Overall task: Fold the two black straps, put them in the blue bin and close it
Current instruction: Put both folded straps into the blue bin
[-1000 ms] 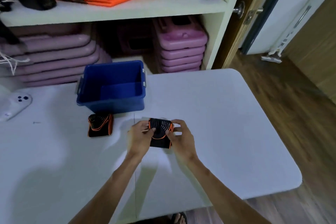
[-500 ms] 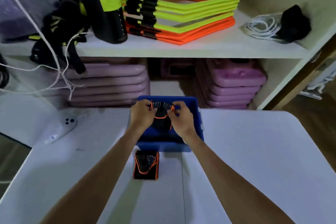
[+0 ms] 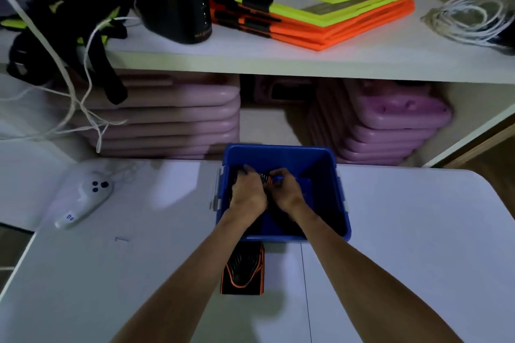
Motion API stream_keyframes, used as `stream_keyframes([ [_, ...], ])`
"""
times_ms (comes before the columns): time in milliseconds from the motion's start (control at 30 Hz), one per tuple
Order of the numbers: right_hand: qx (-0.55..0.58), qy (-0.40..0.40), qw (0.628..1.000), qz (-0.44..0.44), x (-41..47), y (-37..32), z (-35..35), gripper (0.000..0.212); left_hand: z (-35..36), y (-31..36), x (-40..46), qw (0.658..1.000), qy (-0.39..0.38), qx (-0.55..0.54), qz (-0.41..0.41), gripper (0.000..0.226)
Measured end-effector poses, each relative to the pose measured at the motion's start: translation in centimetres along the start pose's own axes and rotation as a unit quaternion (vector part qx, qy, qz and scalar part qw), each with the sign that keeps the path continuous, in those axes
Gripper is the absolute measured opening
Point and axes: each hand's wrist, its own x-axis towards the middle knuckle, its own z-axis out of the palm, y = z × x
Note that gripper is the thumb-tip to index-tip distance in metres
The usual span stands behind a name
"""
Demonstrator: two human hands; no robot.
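Both bare hands were down inside the open blue plastic bin (image 3: 280, 154), which stood on the white table (image 3: 404, 245) near its far edge, in front of the white shelving unit (image 3: 278, 62). The left hand (image 3: 248, 193) and the right hand (image 3: 287, 192) were close together, their fingers curled around a folded black strap with orange edging (image 3: 264, 177), pinching it between them above the bin's floor. Only a small patch of that strap showed between the knuckles; whether it touched the bottom of the bin could not be told.

The second folded black strap with orange trim (image 3: 242, 270) lay flat on the table just in front of the bin's near wall, partly covered by the left forearm. No hand was touching it.

To the left of the bin, well apart from it, a white handheld device with dark buttons (image 3: 89, 195) rested on the table. Behind the bin, on the lower shelf, stood stacks of pinkish-purple plastic cases (image 3: 390, 125). The upper shelf held a pile of neon yellow and orange flat frames (image 3: 334, 3), a tall black cylinder (image 3: 181, 8) and a coil of white cord (image 3: 468, 17).
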Motion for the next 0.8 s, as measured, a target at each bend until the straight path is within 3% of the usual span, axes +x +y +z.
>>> stream_keyframes([
  [100, -0.004, -0.004, 1.000, 0.013, 0.5, -0.2, 0.2, 0.028, -1.2, -1.0, -1.7, 0.987, 0.090, -0.020, 0.134, 0.060],
  [200, 0.014, -0.005, 1.000, 0.022, 0.8, -0.3, 0.4, 0.029, -2.3, -4.3, -2.0, 0.969, 0.203, -0.028, 0.136, 0.059],
  [333, 0.045, 0.007, 0.998, 0.040, 1.1, -0.3, 0.9, 0.029, -2.6, -6.4, -2.1, 0.975, 0.155, -0.107, 0.116, 0.034],
  [633, 0.062, -0.012, 0.998, 0.020, -0.7, -1.1, -0.1, 0.033, -2.3, -7.9, -3.0, 0.965, 0.154, -0.159, 0.141, 0.035],
  [800, 0.006, -0.010, 0.999, -0.044, -5.7, -2.7, -3.1, 0.037, -0.9, -11.1, -6.1, 0.960, 0.169, -0.211, 0.072, 0.042],
])
